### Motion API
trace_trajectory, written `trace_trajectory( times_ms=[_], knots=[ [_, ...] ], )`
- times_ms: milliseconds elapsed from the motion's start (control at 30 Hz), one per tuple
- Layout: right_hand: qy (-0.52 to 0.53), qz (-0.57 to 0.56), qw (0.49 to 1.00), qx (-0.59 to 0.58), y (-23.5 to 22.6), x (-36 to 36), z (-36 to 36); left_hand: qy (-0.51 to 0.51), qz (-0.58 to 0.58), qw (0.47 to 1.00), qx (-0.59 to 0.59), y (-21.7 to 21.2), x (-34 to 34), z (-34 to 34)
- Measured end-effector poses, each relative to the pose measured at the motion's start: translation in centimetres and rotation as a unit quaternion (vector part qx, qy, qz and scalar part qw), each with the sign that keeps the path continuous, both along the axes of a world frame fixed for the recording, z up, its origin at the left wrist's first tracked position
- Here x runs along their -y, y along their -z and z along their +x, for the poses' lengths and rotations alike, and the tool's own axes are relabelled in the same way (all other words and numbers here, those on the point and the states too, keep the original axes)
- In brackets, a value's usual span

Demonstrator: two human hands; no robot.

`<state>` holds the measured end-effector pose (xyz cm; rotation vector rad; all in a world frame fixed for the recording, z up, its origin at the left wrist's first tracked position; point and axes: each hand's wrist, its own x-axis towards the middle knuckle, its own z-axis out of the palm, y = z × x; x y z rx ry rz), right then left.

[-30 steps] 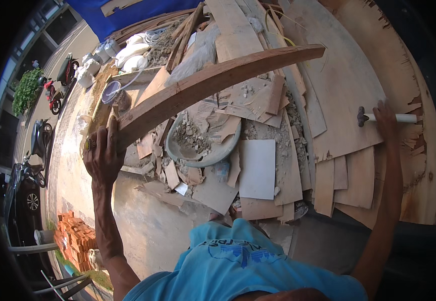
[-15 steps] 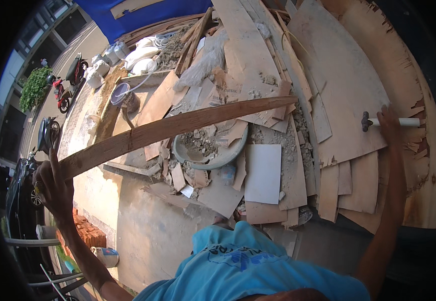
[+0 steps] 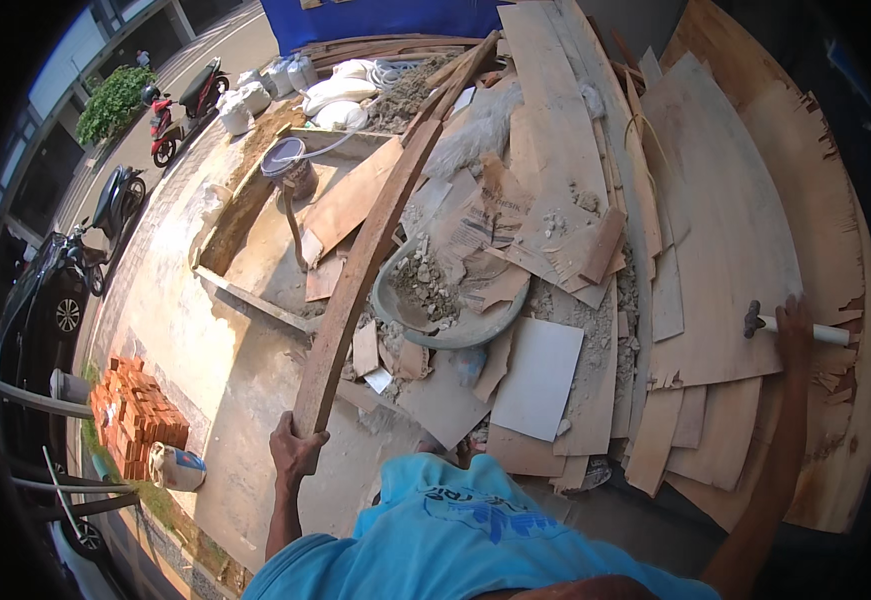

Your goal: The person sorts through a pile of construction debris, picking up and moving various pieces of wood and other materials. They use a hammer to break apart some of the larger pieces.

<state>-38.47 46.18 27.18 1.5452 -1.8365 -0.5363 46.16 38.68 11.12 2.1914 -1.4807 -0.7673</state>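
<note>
My left hand (image 3: 295, 445) is wrapped round the near end of a long wooden plank (image 3: 370, 265). The plank slants up and away to the right, its far end above the heap of debris. Over on the right, my right hand (image 3: 794, 334) grips the pale handle of a hammer (image 3: 825, 332), whose dark head points left. The hammer lies across a large plywood sheet (image 3: 725, 220). Below the plank sits a round grey-green basin (image 3: 452, 342) with rubble and torn paper in it.
A white tile (image 3: 537, 378) and broken board pieces lie around the basin. Further off are a purple bucket (image 3: 290, 168) with a hose, white sacks (image 3: 350, 88) and a wooden frame (image 3: 255, 303). Stacked bricks (image 3: 140, 415) stand at left beside a pail (image 3: 176, 467); parked motorbikes (image 3: 115, 205) are beyond.
My left hand has come in toward my body and the plank has swung from lying nearly crosswise to pointing away from me. The view has shifted. My right hand still holds the hammer.
</note>
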Motion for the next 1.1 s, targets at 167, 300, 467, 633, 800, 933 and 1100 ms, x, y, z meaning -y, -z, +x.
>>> trace_trajectory(
  times_ms=[167,300,467,633,800,933,1100],
  knots=[
    [0.034,0.0,0.999,0.023,1.3,-0.7,-1.6,-0.043,0.067,0.996,-0.045,3.4,-3.9,-0.8],
    [0.024,-0.021,0.999,0.014,1.9,-1.4,-2.7,-0.031,0.097,0.986,-0.131,5.3,0.0,-3.6],
    [0.045,0.009,0.999,0.02,-0.2,-1.0,-0.3,0.053,0.002,0.96,-0.276,5.2,18.8,-9.3],
    [0.003,-0.005,1.0,0.019,1.3,2.3,-0.4,0.083,-0.232,0.891,-0.38,-4.9,52.6,-13.2],
    [0.062,0.014,0.998,0.004,1.0,-1.5,-0.2,0.304,-0.392,0.827,-0.265,-10.3,53.5,-29.2],
    [0.039,0.001,0.999,0.01,0.7,-0.2,-0.3,0.33,-0.239,0.854,-0.324,-1.2,47.2,-28.8],
    [0.077,0.012,0.995,0.058,1.1,-0.2,-0.9,0.33,0.004,0.858,-0.393,11.1,34.7,-20.0]
  ],
)
